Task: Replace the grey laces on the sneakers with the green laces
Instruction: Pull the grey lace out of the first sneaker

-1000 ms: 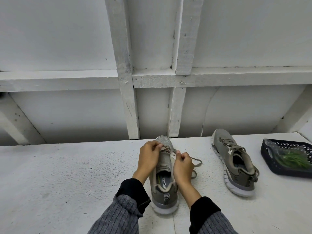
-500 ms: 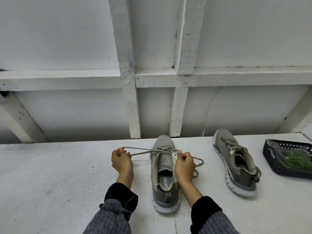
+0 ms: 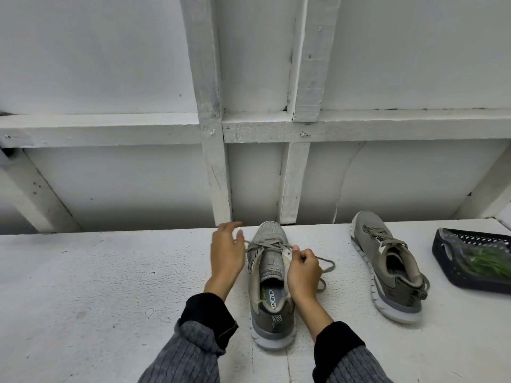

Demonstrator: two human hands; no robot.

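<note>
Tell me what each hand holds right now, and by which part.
The right hand pinches the grey lace of the near sneaker at the eyelets on the sneaker's right side. The left hand is open beside the sneaker and holds nothing.

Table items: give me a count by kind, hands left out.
Sneakers: 2, one between the hands and one to its right
Baskets: 1, the dark basket
Plastic bags of green laces: 1, inside the basket
Total: 4
</note>
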